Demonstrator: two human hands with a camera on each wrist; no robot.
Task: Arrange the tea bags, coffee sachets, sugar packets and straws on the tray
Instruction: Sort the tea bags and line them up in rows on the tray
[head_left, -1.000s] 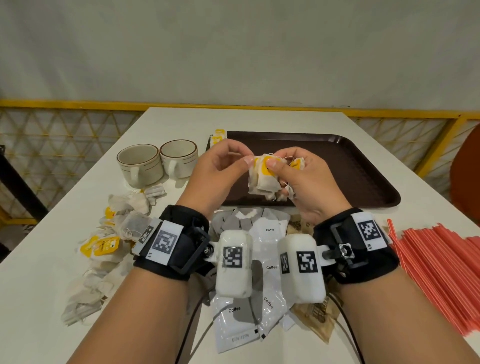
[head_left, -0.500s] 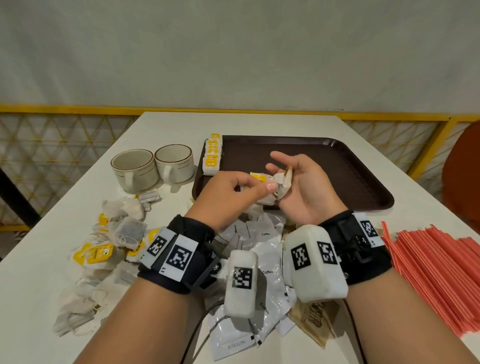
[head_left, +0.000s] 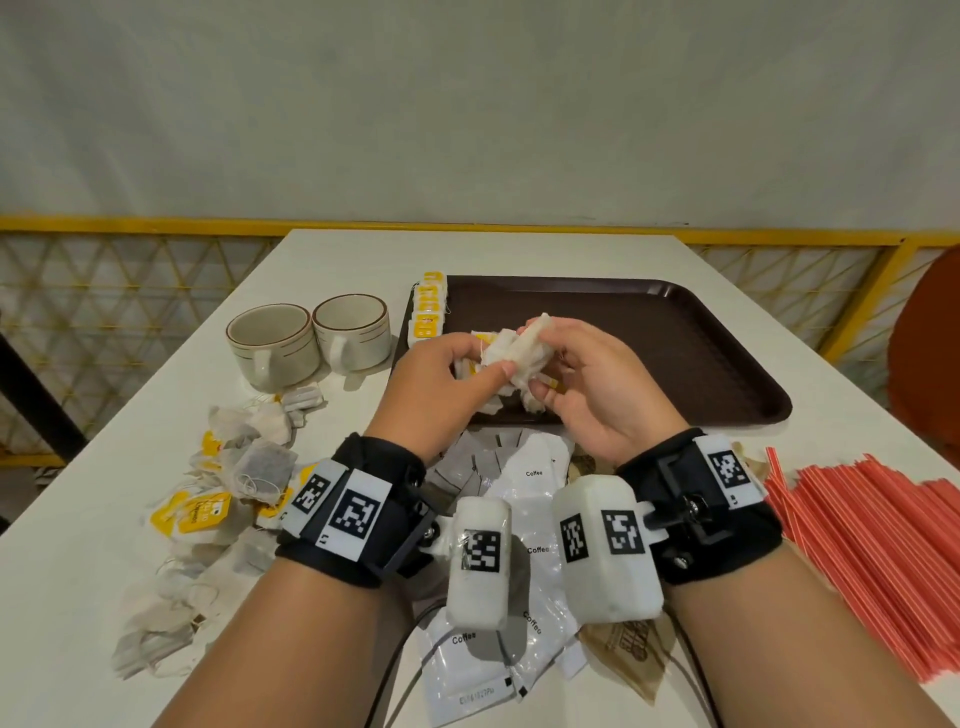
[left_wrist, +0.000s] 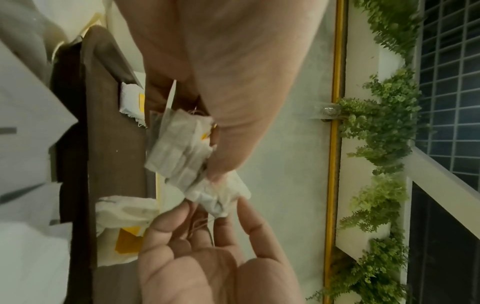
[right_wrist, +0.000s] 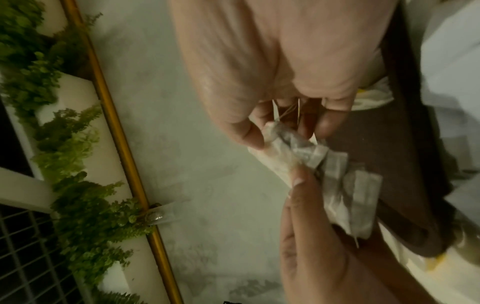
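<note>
Both hands were up over the near-left part of the tray (head_left: 675, 332), working one clump of tea bags (head_left: 519, 348). Left hand (head_left: 441, 384) had fingers curled, thumb tip pressed onto the clump's paper. Right hand (head_left: 587, 384) was palm-up, fingers half curled, cradling the clump, fingertips at the top edge. From the left wrist view we saw the bags (left_wrist: 182, 152) pinched between the two hands, strings hanging loose. We couldn't count the bags in the clump, they overlapped too much.

Counts as far as we could read them:
- Cups (head_left: 275, 338): two, side by side on the desk (head_left: 519, 249), left of the tray, handles facing us.
- Row of tagged tea bags (head_left: 428, 306): standing along the tray's left edge, roughly four or five yellow tags, exact number unclear.
- Loose tea bags (head_left: 244, 467): a scattered pile on the desk left of the left wrist, well over ten, not countable.
- Coffee sachets (head_left: 524, 499): white, overlapping under the wrists, at least four with "Coffee" print showing.
- Brown packets (head_left: 628, 660): near the right forearm, partly hidden; we made out one, maybe more.
- Straws (head_left: 872, 545): red bundle lying flat on the desk at the right, dozens, too many to count.

Apart from that edge row, the tray's visible surface was bare brown.
</note>
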